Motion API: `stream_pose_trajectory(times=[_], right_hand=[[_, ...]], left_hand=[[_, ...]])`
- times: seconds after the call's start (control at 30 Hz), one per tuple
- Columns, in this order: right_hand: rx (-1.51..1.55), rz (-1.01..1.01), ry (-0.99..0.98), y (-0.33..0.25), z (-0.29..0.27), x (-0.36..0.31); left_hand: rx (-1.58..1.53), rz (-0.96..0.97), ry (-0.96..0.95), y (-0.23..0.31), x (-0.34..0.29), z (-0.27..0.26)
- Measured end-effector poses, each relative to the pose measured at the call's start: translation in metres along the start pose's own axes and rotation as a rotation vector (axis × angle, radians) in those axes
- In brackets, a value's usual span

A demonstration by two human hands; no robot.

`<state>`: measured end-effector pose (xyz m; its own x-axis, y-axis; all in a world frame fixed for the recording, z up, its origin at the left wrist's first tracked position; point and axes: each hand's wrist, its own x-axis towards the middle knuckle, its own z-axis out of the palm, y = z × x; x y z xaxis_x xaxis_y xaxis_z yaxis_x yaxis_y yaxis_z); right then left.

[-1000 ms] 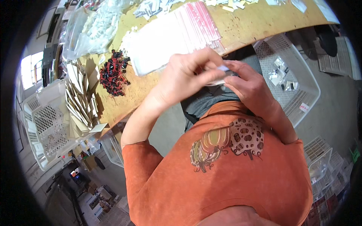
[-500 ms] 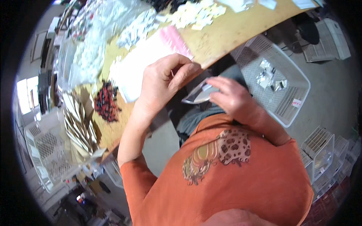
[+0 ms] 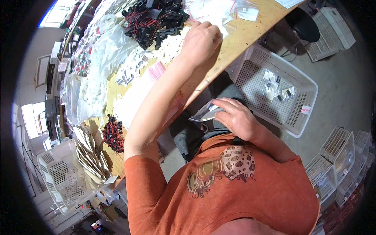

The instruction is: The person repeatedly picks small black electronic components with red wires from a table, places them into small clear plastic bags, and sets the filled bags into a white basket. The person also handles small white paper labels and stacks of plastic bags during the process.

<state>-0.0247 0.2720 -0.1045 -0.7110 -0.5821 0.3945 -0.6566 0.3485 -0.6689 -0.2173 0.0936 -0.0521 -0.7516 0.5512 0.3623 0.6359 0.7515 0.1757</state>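
Note:
My left hand (image 3: pixel 201 44) reaches far across the table, its fingers curled downward at the edge of a pile of small cream pieces (image 3: pixel 172 46). What its fingertips hold, if anything, is hidden. Close to my body, my right hand (image 3: pixel 239 119) grips a small clear plastic bag (image 3: pixel 201 113) with something pale and flat inside. Beyond my left hand lie clear bags with red edges (image 3: pixel 246 11). To the left of it is a heap of black parts with red wires (image 3: pixel 154 19). A pink-edged stack of plastic bags (image 3: pixel 156 70) lies partly under my left forearm.
A white perforated basket (image 3: pixel 290 113) holding several filled bags stands right of the table. Further left are black-and-red wired parts (image 3: pixel 113 135), flat cardboard pieces (image 3: pixel 92 152) and another white basket (image 3: pixel 62 180). A black stool (image 3: pixel 301 25) stands at the far right.
My left hand has moved away from the bag, forward and right to the cream pieces. My right hand keeps the bag near my lap. The view has shifted, showing more of the table's far side.

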Motion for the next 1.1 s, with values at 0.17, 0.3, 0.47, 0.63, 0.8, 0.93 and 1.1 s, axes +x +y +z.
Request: stream_pose_trajectory(times=[0.17, 0.3, 0.47, 0.63, 0.8, 0.93, 1.1], right_hand=[[-0.005, 0.034, -0.011, 0.014, -0.007, -0.004], [0.034, 0.058, 0.047, 0.016, -0.015, 0.000], [0.110, 0.074, 0.129, 0.014, -0.025, 0.010], [0.099, 0.005, 0.179, 0.005, -0.024, 0.020], [0.109, 0.018, 0.081, -0.001, -0.017, 0.022], [0.100, -0.025, 0.019, -0.008, -0.008, 0.023], [0.080, -0.031, 0.016, -0.006, -0.004, 0.024]], left_hand=[[-0.120, -0.055, -0.046, 0.026, -0.027, -0.016], [-0.427, -0.372, -0.176, 0.030, -0.050, -0.043], [-1.096, -0.553, -0.252, 0.059, -0.095, -0.075], [-0.626, -0.477, -0.466, 0.075, -0.118, -0.097], [-0.207, -0.113, -0.458, 0.065, -0.141, -0.099], [-0.090, -0.125, -0.496, 0.079, -0.144, -0.101], [-0.359, -0.286, -0.167, 0.050, -0.125, -0.096]])
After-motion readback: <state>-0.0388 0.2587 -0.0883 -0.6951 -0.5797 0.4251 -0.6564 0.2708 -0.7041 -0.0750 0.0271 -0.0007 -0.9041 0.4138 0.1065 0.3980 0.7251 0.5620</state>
